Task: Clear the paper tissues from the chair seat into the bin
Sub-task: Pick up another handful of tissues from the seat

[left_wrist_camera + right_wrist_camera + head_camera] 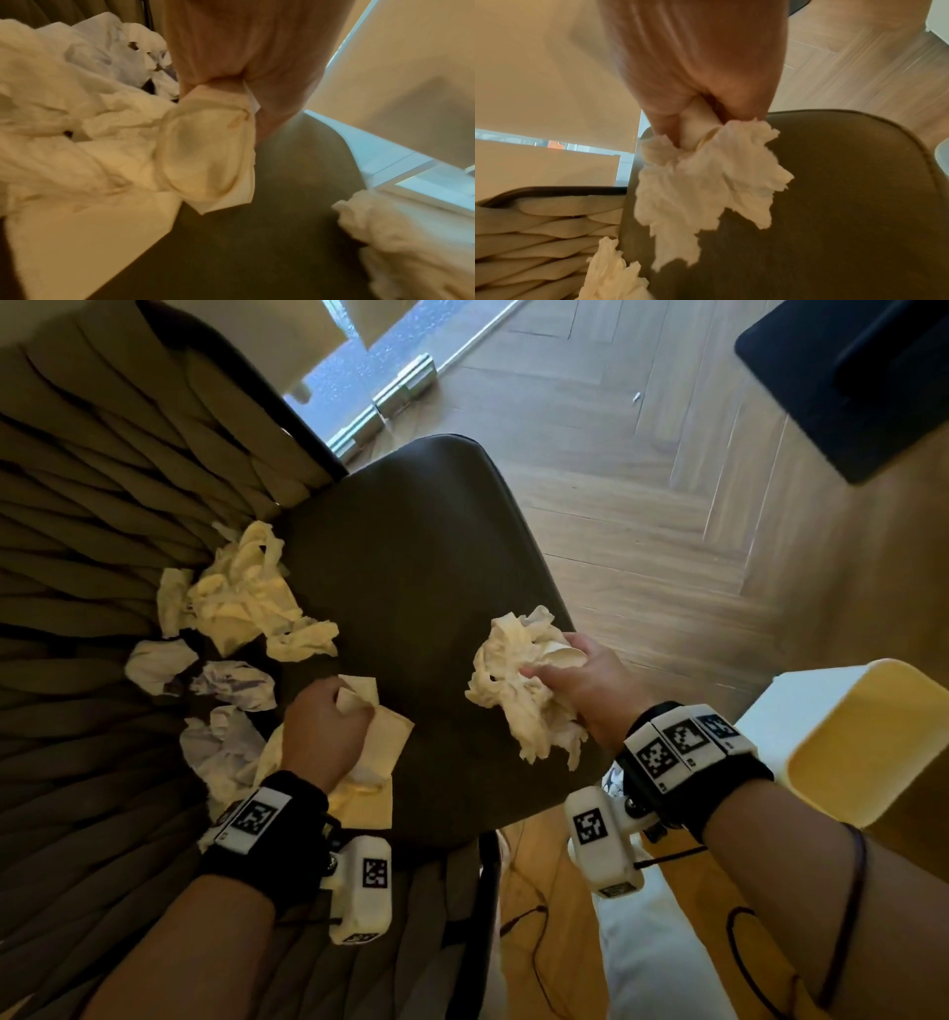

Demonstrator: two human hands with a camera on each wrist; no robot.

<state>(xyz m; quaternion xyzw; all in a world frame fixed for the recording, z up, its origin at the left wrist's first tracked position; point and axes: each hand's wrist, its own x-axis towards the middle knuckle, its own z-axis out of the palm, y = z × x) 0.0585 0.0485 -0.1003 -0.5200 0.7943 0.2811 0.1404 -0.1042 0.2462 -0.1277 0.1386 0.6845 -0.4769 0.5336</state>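
A dark chair seat [411,567] fills the middle of the head view. My right hand [575,680] grips a big crumpled wad of tissue [518,680] above the seat's right edge; the same tissue wad [706,178] hangs from my fingers in the right wrist view. My left hand [328,726] clutches a flat folded tissue [382,737] near the seat's front left, and this tissue [205,154] bulges from my fist in the left wrist view. Several crumpled tissues [246,598] lie along the seat's left side. A yellow-lined white bin [862,742] stands on the floor at the right.
The woven chair back [87,516] rises on the left. Wooden herringbone floor [667,516] lies beyond the seat. A dark object [852,382] sits at the upper right. Cables [534,937] trail on the floor below the seat's front edge.
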